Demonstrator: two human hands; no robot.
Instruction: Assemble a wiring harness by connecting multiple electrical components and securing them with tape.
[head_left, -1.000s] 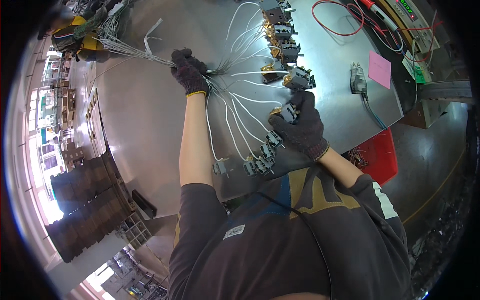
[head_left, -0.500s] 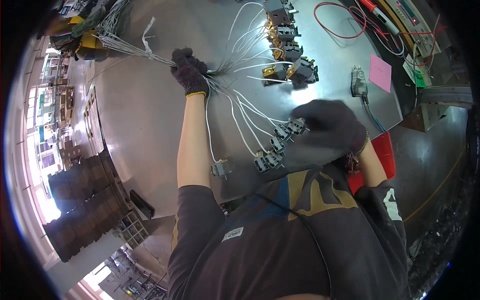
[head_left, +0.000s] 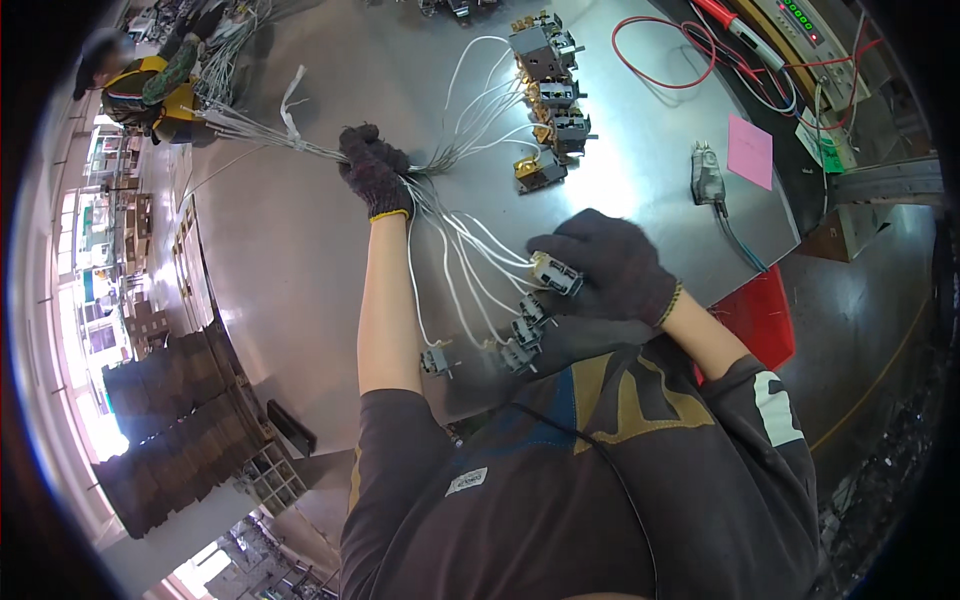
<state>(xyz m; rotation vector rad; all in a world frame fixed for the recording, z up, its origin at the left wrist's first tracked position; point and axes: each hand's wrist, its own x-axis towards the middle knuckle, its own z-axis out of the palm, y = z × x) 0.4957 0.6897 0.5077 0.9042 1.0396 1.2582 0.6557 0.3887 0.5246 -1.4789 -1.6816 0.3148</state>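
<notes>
My left hand (head_left: 375, 172), in a dark knit glove, is closed around a bundle of thin white wires (head_left: 315, 146) above the metal table. The wires fan out from it toward small electrical connectors. My right hand (head_left: 610, 265), gloved alike, is closed at a grey connector (head_left: 557, 275) with a pale side, which a white wire joins. Its fingertips are partly hidden. Just nearer to me hang or lie several more grey connectors (head_left: 525, 330); a single connector (head_left: 436, 361) sits apart to their left. Farther off, a row of black and brass connectors (head_left: 570, 132) lies on the table.
On the right lie a plug with a cable (head_left: 708, 180), a pink paper (head_left: 750, 152), red test leads (head_left: 663, 85) and an instrument with a lit display (head_left: 800, 20). A red bin (head_left: 765, 320) stands beyond the table edge. Another person (head_left: 150, 90) is at far left.
My right hand has moved left and slowed, closing at a connector. One dark connector is gone from the near end of the far row. My left hand keeps its hold on the wires.
</notes>
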